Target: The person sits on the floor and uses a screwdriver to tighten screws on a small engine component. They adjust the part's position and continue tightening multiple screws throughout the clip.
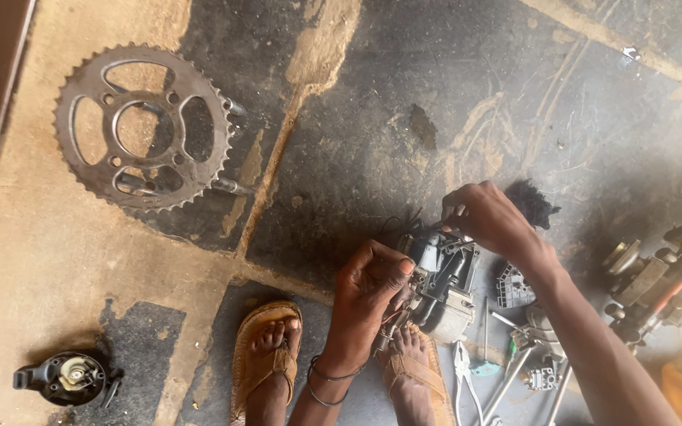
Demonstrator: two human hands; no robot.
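Down on the stained, cracked concrete floor [404,102], the left hand [369,288] and right hand [487,217] pinch a grey metal assembly [444,288]; a toothed steel sprocket [144,126] lies at ten o'clock.

Left of the grey metal assembly [440,284], bare floor [372,142] lies open up to the sprocket [144,126]. Right of it, pliers [467,379], rods [515,371] and engine parts [657,284] crowd the way.

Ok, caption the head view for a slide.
Both hands, left and right, grip a small grey mechanical assembly above sandalled feet; large sprocket lies nearby.
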